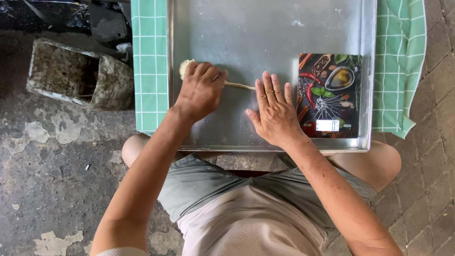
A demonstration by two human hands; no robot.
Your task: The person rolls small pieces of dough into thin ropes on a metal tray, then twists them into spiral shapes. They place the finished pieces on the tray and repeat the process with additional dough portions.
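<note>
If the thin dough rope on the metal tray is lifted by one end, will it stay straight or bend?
The dough rope looks very thin and soft, so it would probably sag and perhaps tear. Under the right hand it likely rolls easily on the smooth tray. The lump by the left hand seems firmer.

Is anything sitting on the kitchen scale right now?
No. The kitchen scale has a bare top; the dough lies on the metal tray under the left hand.

The desk (pixel 150 71), covered by a green checked cloth (pixel 400 66), carries a shallow metal tray (pixel 265 28); its frame is apparently hidden beneath.
</note>
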